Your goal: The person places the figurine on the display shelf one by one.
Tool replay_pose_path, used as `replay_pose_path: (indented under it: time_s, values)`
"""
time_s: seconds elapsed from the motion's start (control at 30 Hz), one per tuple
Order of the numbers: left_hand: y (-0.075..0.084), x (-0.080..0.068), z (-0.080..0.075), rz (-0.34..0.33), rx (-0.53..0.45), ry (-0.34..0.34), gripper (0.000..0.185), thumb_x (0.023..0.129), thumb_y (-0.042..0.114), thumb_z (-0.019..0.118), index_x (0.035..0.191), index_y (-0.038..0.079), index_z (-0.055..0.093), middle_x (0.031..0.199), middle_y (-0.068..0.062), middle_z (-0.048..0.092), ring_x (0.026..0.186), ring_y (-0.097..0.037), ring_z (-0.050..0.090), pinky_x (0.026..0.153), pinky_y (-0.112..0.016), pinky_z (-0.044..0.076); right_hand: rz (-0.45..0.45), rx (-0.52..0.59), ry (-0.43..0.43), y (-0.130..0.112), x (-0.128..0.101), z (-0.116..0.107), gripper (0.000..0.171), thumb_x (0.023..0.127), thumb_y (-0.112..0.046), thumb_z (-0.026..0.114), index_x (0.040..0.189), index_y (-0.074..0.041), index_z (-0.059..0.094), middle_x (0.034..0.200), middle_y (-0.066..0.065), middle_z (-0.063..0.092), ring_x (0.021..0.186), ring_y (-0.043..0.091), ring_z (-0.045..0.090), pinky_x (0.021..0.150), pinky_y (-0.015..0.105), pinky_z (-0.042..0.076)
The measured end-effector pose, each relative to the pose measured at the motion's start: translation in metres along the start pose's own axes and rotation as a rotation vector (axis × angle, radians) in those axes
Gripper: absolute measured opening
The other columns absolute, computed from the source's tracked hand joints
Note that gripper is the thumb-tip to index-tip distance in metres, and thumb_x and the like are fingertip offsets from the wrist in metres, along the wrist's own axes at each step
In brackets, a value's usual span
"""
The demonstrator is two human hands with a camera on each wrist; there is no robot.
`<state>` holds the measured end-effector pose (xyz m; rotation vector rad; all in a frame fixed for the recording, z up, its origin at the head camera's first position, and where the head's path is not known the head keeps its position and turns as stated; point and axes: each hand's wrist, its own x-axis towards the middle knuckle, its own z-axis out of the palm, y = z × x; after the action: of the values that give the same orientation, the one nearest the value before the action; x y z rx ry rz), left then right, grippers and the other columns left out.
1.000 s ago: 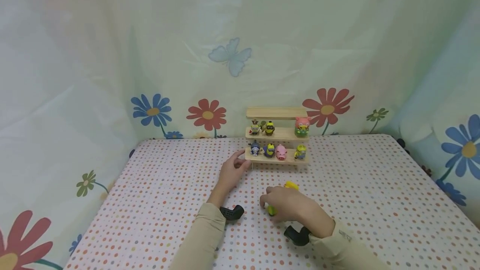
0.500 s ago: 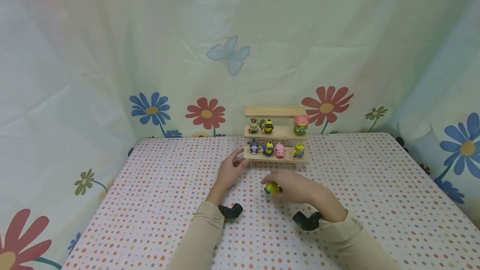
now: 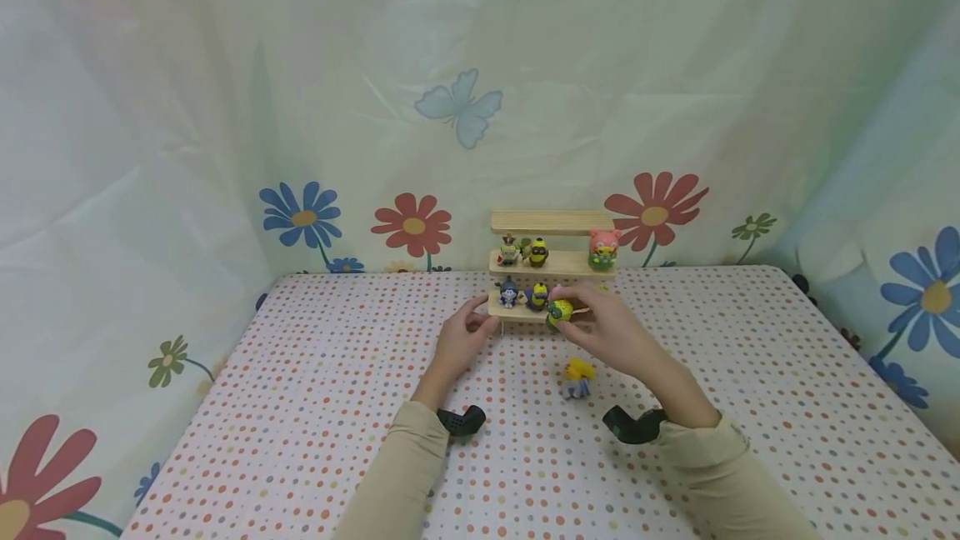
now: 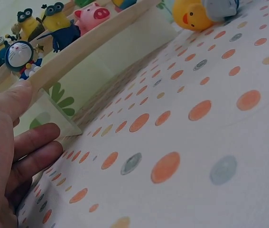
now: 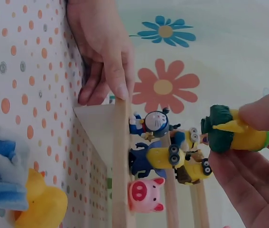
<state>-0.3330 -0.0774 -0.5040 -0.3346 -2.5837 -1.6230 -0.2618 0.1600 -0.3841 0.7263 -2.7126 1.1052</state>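
Note:
My right hand (image 3: 618, 336) pinches a small yellow and green figurine (image 5: 241, 130) between thumb and fingers, just in front of the lowest board of a wooden tiered display shelf (image 3: 551, 222). At the shelf's lower left corner, my left hand (image 3: 459, 347) holds the end of that board, thumb on its front edge. A Doraemon-like figurine (image 4: 20, 56), a minion figurine (image 4: 58, 29) in dark blue and a pink pig figurine (image 5: 145, 194) stand along this board. Another minion at its right end is mostly hidden behind my right hand.
On the middle board are two minion figurines (image 3: 537, 252) at left and a pink-hooded figurine (image 3: 603, 249) at right. A yellow duck (image 3: 579, 368) and a grey-blue toy (image 3: 576, 389) lie together on the dotted tablecloth (image 3: 315, 407). A flowered curtain hangs behind.
My right hand has picked the yellow and green figurine up from the tablecloth and carried it forward to the lowest board. The left hand has stayed at the shelf's corner.

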Motion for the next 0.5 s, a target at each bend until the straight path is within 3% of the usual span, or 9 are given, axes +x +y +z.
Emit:
replay_pose_path:
  time_s: [0.27,0.37,0.5]
  values:
    - [-0.001,0.000,0.000,0.002,-0.014,-0.001,0.060,0.088,0.055,0.058,0.139,0.026,0.047,0.101,0.001,0.072,0.092,-0.011,0.065,0.082,-0.033,0.050,0.016,0.114,0.019,0.009,0.002,-0.002,0.033,0.091,-0.001,0.059,0.124,-0.004,0.058,0.126,0.015,0.057,0.110,0.034,0.060,0.087,0.044,0.053]
    - [0.000,0.000,0.000,-0.003,-0.018,-0.005,0.059,0.088,0.054,0.059,0.139,0.026,0.047,0.101,0.001,0.072,0.093,-0.012,0.065,0.083,-0.033,0.050,0.121,0.189,0.032,0.012,0.002,-0.005,0.032,0.093,-0.011,0.061,0.124,-0.008,0.058,0.129,0.015,0.056,0.113,0.034,0.059,0.086,0.043,0.053]
    - [0.001,0.000,0.000,-0.005,-0.018,-0.004,0.059,0.088,0.055,0.058,0.139,0.026,0.047,0.102,0.001,0.072,0.093,-0.012,0.065,0.083,-0.033,0.050,0.326,0.351,0.052,0.012,0.003,-0.009,0.049,0.093,-0.034,0.061,0.133,-0.009,0.047,0.137,0.018,0.046,0.117,0.036,0.057,0.089,0.043,0.051]
